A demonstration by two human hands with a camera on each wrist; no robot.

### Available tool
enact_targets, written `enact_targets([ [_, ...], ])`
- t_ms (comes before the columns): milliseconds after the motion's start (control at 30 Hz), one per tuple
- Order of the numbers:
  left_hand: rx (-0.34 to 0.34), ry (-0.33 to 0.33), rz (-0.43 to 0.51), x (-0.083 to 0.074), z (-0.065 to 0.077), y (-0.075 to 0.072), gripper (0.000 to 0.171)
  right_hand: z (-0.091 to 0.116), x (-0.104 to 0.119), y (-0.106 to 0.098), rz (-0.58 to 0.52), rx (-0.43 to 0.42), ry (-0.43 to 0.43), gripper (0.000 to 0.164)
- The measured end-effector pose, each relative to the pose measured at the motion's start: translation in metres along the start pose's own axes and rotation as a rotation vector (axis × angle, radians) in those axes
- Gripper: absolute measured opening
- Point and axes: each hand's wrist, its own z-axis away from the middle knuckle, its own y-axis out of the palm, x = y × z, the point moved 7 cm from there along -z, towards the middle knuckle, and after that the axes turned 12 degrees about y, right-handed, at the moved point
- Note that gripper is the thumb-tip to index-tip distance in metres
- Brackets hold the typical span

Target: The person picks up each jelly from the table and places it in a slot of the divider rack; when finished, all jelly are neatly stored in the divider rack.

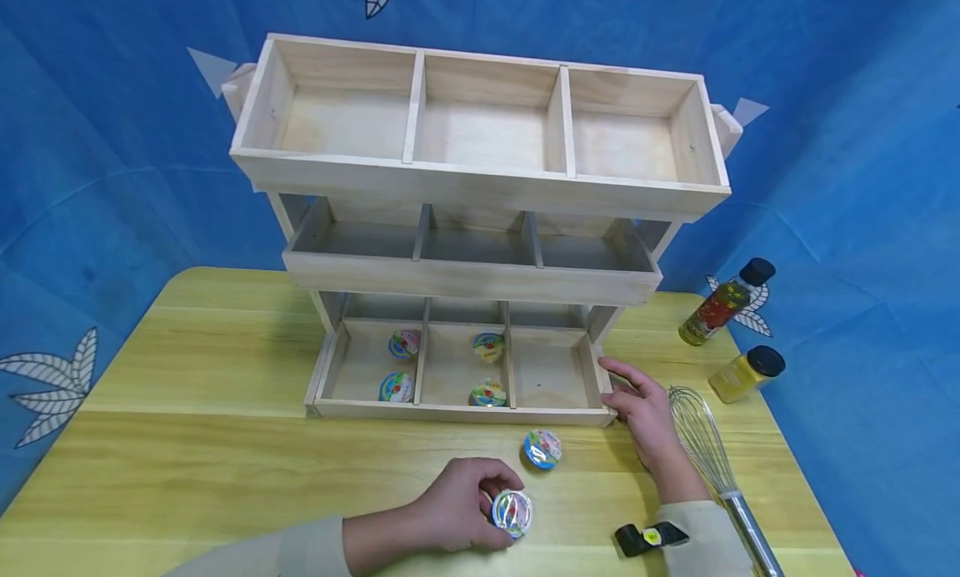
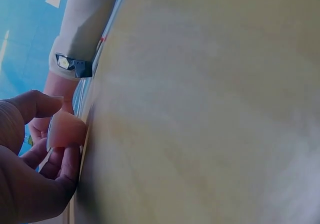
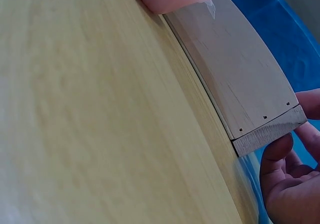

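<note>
Nearest, a small round cup [image 1: 512, 513] was pinched between the thumb and curled fingers of the left grip [image 1: 463, 506], its glossy printed lid tilted upward and its smooth, pinkish body held near the wood-grained surface [image 1: 225, 469], the left forearm [image 1: 382, 536] stretched in from the lower left. By the right grip [image 1: 639, 406], narrowly parted, the lower front right corner of a pale wooden rack [image 1: 472, 281] was clasped, the right forearm [image 1: 678, 479] angled in from the lower right. Just beyond the held cup, a second cup [image 1: 542, 449] was set, and four more cups [image 1: 489, 393] were lodged in the bottom tier's left and middle compartments.
</note>
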Motion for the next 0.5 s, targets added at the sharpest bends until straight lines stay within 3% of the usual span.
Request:
enact_targets([
  [267, -0.016, 0.058, -0.038, -0.004, 0.0, -0.002, 0.044, 0.0, 0.0, 0.0, -0.009, 0.005, -0.001, 0.052],
  [500, -0.026, 0.118, -0.027, -0.021, -0.008, -0.009, 0.044, 0.0, 0.0, 0.0, -0.01, 0.009, 0.003, 0.052],
])
